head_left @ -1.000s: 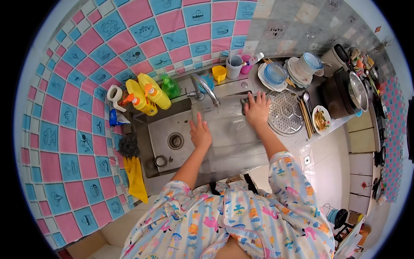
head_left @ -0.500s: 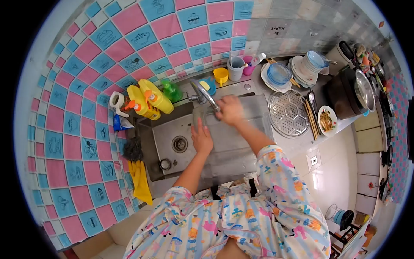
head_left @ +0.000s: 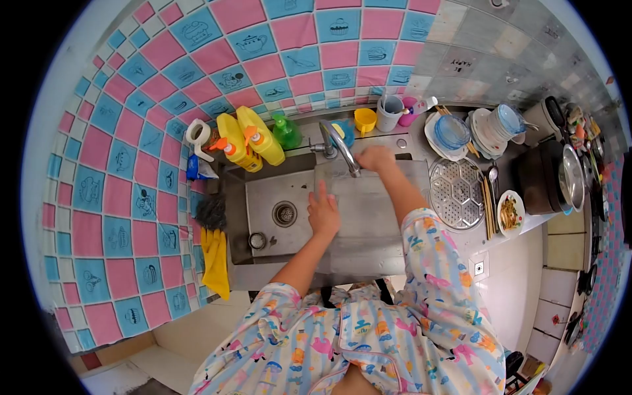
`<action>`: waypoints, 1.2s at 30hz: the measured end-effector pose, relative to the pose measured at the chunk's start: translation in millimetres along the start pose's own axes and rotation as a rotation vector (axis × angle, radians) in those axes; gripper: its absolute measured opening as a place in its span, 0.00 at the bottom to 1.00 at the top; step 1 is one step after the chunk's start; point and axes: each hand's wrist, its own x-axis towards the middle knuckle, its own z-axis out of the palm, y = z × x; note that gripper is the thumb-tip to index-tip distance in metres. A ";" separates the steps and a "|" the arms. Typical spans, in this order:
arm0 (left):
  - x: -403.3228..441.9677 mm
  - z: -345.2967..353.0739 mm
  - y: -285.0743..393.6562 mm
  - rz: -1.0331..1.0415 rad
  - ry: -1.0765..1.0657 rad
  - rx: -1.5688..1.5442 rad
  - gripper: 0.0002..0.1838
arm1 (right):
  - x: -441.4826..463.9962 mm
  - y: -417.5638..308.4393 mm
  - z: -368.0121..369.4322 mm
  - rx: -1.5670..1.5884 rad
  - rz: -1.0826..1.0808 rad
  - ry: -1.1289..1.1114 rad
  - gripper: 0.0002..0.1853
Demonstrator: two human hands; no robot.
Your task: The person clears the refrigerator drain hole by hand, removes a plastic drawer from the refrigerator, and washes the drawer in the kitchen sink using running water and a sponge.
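Note:
A see-through rectangular sheet or bin (head_left: 368,227) spans the right part of the sink (head_left: 263,197), under the curved metal faucet (head_left: 343,148). Along its left edge lies my left hand (head_left: 324,214), fingers stretched out and one pointing toward the wall. My right hand (head_left: 376,159) is at its far edge, just right of the faucet spout. The fingers there are curled, and whatever they hold is hidden. A drain (head_left: 284,214) and a small round metal piece (head_left: 257,241) show in the basin left of my left hand.
Yellow bottles (head_left: 260,136) and a green bottle (head_left: 286,131) stand behind the sink. Yellow gloves (head_left: 214,263) hang at the left. A perforated steamer plate (head_left: 456,193), chopsticks (head_left: 488,208), a plate of food (head_left: 510,214) and stacked bowls (head_left: 451,133) occupy the right counter.
The view has shifted, so the sink sits further right and lower. My right hand, blurred before, is now sharper and right of the faucet; my left hand stays by the clear thing's left edge.

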 end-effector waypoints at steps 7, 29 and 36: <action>0.1 2.1 -4.2 0.043 0.052 -0.007 0.29 | -25.1 -82.1 74.9 0.006 -0.496 0.685 0.20; 4.9 -18.2 -13.7 -0.118 -0.130 -0.171 0.38 | -199.8 69.3 65.6 0.282 -0.219 0.717 0.25; 23.7 26.8 -117.4 -0.458 -0.599 -0.782 0.47 | -177.8 128.9 82.2 0.682 0.283 0.699 0.23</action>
